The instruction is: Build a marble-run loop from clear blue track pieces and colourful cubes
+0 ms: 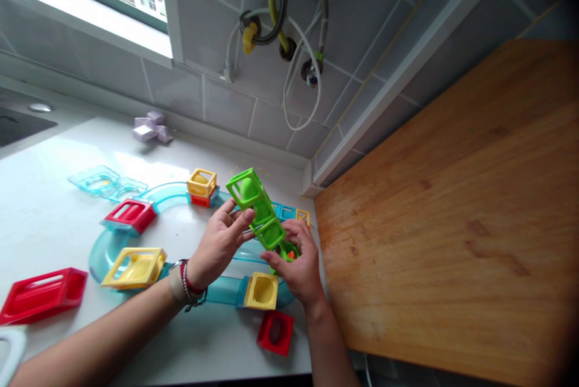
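Note:
Both hands hold a green plastic stack of open-framed toy blocks [262, 209], tilted above a translucent blue toy track. My left hand [221, 239] grips its middle from the left, thumb in front and fingers partly behind. At the lower end, my right hand [298, 260] is closed around the green piece, where a bit of orange shows by the fingers. The blue track [221, 290] loops on the white counter under the hands. Just below them a yellow block [262, 290] sits on the track, with a red block [275, 333] on the counter in front.
More blocks stand on the loop: yellow [136, 267], red [131, 215] and yellow over red [202, 182]. A long red block [43, 295] lies at left, a lilac faceted object [152, 128] behind. A wooden board [452, 206] rises at right; hoses [283, 7] hang on the tiled wall.

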A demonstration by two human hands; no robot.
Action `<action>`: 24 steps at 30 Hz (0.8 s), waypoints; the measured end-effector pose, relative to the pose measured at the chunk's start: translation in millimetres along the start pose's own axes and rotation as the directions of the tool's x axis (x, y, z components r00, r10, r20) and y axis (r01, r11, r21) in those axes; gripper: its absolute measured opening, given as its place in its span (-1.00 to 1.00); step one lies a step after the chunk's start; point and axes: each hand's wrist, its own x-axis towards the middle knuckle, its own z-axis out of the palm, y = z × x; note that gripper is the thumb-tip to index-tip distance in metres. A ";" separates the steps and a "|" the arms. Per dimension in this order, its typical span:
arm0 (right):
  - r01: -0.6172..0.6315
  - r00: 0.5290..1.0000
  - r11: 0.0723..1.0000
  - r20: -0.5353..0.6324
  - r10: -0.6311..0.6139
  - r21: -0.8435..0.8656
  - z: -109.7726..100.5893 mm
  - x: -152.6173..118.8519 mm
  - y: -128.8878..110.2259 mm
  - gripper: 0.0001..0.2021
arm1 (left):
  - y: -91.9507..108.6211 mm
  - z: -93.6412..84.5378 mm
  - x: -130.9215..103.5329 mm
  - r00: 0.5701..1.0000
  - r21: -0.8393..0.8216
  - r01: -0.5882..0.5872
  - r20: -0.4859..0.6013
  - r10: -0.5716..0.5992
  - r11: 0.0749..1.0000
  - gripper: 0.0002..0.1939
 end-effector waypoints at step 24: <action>0.136 0.989 0.969 -0.031 -0.146 -0.207 2.8 1.6 -3.9 -0.60 | 0.5 -1.5 0.9 0.998 0.147 -0.011 -0.052 0.019 0.989 -0.42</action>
